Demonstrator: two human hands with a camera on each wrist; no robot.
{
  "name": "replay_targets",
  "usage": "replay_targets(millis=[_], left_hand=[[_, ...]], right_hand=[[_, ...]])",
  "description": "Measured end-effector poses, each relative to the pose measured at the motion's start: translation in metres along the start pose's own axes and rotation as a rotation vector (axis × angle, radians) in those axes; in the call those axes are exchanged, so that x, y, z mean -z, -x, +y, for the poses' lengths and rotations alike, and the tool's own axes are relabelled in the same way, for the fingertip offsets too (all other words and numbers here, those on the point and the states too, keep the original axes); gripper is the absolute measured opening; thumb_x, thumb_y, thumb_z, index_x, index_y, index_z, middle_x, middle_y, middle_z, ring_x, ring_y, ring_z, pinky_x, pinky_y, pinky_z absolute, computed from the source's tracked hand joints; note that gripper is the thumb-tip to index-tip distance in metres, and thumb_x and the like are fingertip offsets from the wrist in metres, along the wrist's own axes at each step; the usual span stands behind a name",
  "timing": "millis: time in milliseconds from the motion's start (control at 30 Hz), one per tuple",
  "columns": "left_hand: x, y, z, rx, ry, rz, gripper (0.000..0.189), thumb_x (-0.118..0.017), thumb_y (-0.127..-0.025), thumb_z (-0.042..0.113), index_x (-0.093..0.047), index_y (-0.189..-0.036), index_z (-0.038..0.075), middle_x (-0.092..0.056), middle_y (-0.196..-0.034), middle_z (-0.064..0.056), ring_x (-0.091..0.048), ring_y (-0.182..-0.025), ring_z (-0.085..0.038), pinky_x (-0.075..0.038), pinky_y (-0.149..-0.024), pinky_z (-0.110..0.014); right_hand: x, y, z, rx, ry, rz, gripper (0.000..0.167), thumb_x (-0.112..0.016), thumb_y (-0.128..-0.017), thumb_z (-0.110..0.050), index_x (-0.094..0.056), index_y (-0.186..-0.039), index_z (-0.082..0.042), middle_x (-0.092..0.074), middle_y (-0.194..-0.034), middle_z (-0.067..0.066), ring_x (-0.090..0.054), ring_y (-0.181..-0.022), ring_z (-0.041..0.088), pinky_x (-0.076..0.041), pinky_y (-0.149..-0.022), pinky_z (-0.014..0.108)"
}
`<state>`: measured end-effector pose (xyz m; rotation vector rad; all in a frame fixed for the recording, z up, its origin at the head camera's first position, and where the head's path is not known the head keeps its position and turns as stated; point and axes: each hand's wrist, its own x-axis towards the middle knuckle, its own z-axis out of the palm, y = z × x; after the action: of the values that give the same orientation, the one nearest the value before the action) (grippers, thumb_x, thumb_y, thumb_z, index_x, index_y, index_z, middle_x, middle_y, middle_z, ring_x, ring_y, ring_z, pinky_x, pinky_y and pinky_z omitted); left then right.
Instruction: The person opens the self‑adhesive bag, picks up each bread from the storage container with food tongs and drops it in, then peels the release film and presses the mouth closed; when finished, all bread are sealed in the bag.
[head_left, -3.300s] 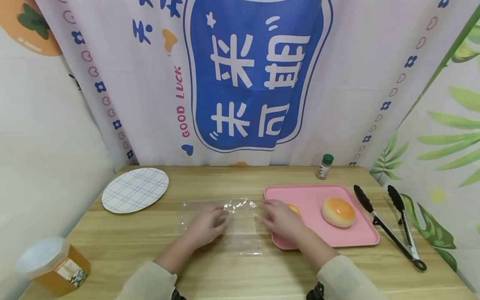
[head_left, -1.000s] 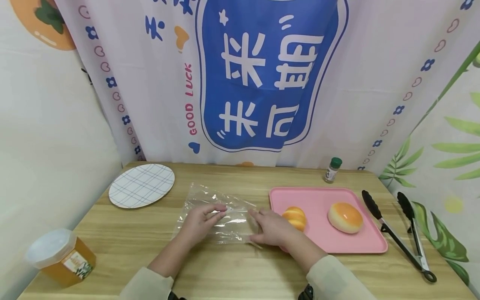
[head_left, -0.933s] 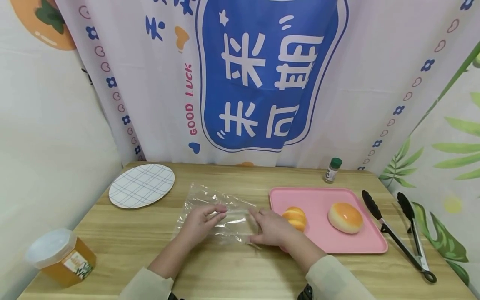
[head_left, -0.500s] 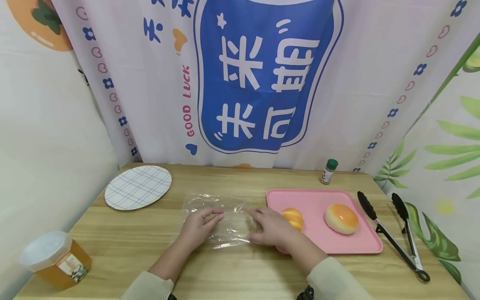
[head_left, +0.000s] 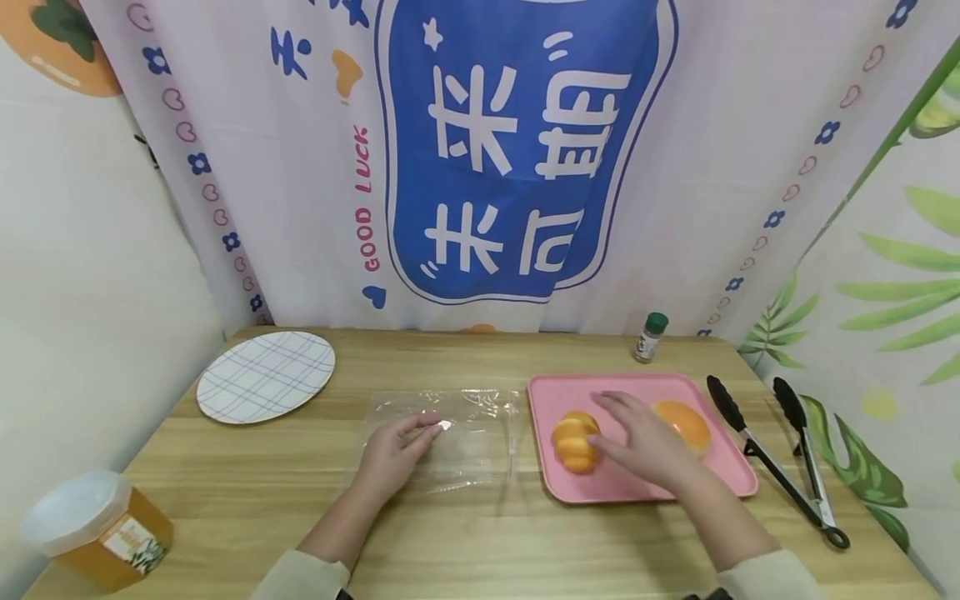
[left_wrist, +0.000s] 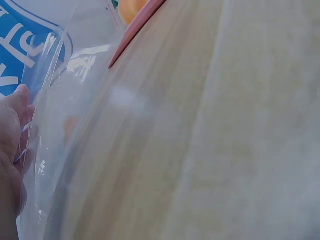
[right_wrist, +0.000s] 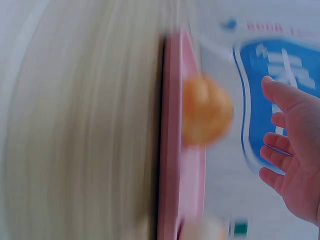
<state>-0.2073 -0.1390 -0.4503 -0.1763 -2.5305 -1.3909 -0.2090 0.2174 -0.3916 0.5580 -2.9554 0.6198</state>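
My left hand (head_left: 393, 450) pinches a clear plastic bag (head_left: 476, 450) between thumb and fingers, at the bag's left part. The bag is spread over the middle of the wooden table; in the left wrist view, its film (left_wrist: 82, 65) rises beside the hand. My right hand (head_left: 645, 442) is over the pink tray (head_left: 570, 390), fingers apart and holding nothing. Its thumb tip overlaps the right side of a small ridged bread roll (head_left: 573, 443) in the head view. A round glossy bun (head_left: 686, 423) lies farther right on the tray, partly hidden by this hand.
Black-tipped metal tongs (head_left: 727, 404) lie spread to the right of the tray. Behind it stands a green-capped seasoning bottle (head_left: 649, 337). A checked plate (head_left: 266, 377) is at the back left, and a honey jar (head_left: 135, 537) stands at the front left.
My right hand has left the bag's right edge and moved right, over the tray beside the ridged roll. The left hand stays at the bag, which now lies flatter.
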Motion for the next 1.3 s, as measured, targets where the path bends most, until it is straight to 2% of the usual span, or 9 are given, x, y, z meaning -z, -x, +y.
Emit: replay_targets(millis=[167,300,467,633,833,967,1167,1300], left_hand=[[-0.005,-0.005,0.001,0.015,0.000,-0.023,0.021,-0.070,-0.091,0.024,-0.074,-0.108,0.012,-0.073,-0.116,-0.009,-0.062,-0.120,-0.031,-0.048,-0.105,-0.050],[-0.006,-0.006,0.000,0.010,0.001,-0.026,0.022,-0.070,-0.091,0.024,-0.074,-0.109,0.012,-0.072,-0.116,-0.010,-0.061,-0.121,-0.033,-0.047,-0.106,-0.052],[0.000,-0.003,-0.002,-0.009,-0.015,0.001,0.021,-0.070,-0.091,0.020,-0.074,-0.109,0.010,-0.073,-0.114,-0.011,-0.064,-0.116,-0.032,-0.050,-0.102,-0.051],[-0.002,-0.004,-0.002,-0.021,-0.008,0.014,0.020,-0.071,-0.090,0.017,-0.074,-0.108,0.009,-0.073,-0.113,-0.011,-0.066,-0.113,-0.031,-0.051,-0.100,-0.049],[-0.006,-0.005,-0.002,-0.026,0.001,0.015,0.020,-0.072,-0.089,0.018,-0.074,-0.107,0.009,-0.074,-0.112,-0.010,-0.065,-0.114,-0.031,-0.051,-0.101,-0.049],[-0.005,-0.004,-0.002,-0.028,0.003,0.026,0.020,-0.073,-0.089,0.017,-0.074,-0.106,0.009,-0.074,-0.111,-0.010,-0.065,-0.115,-0.031,-0.050,-0.102,-0.049],[-0.005,-0.004,0.000,-0.023,0.007,0.020,0.020,-0.072,-0.089,0.019,-0.074,-0.106,0.009,-0.074,-0.111,-0.011,-0.064,-0.116,-0.032,-0.049,-0.103,-0.050],[-0.006,-0.003,-0.001,-0.014,0.004,0.013,0.020,-0.072,-0.090,0.021,-0.074,-0.105,0.009,-0.073,-0.112,-0.010,-0.063,-0.118,-0.033,-0.047,-0.105,-0.051]], right_hand=[[0.024,0.027,0.054,-0.080,0.026,0.086,0.066,-0.066,-0.093,-0.037,-0.044,-0.144,-0.001,-0.046,-0.144,0.027,-0.047,-0.127,0.050,-0.042,-0.102,0.067],[0.042,0.041,0.084,-0.211,0.054,0.090,0.071,-0.062,-0.095,-0.042,-0.039,-0.147,0.001,-0.038,-0.146,0.033,-0.040,-0.129,0.057,-0.037,-0.101,0.074],[0.052,0.053,0.121,-0.351,0.102,0.117,0.075,-0.059,-0.096,-0.043,-0.035,-0.144,0.009,-0.034,-0.141,0.041,-0.035,-0.126,0.062,-0.033,-0.101,0.076],[0.054,0.070,0.157,-0.515,0.099,0.121,0.093,-0.058,-0.094,-0.049,-0.019,-0.145,0.018,-0.024,-0.139,0.049,-0.028,-0.125,0.066,-0.032,-0.101,0.076],[0.048,0.080,0.176,-0.652,0.036,0.132,0.109,-0.060,-0.090,-0.053,-0.006,-0.144,0.024,-0.013,-0.142,0.052,-0.017,-0.131,0.065,-0.024,-0.108,0.074],[0.045,0.078,0.180,-0.721,0.000,0.128,0.114,-0.061,-0.088,-0.057,-0.001,-0.145,0.021,-0.010,-0.144,0.051,-0.012,-0.135,0.064,-0.021,-0.110,0.074],[0.042,0.075,0.185,-0.831,-0.049,0.128,0.121,-0.061,-0.086,-0.063,0.006,-0.148,0.017,-0.011,-0.145,0.050,-0.017,-0.133,0.064,-0.024,-0.110,0.073],[0.039,0.074,0.187,-0.870,-0.066,0.125,0.122,-0.060,-0.086,-0.064,0.007,-0.147,0.017,-0.012,-0.143,0.051,-0.020,-0.132,0.064,-0.025,-0.111,0.071]])
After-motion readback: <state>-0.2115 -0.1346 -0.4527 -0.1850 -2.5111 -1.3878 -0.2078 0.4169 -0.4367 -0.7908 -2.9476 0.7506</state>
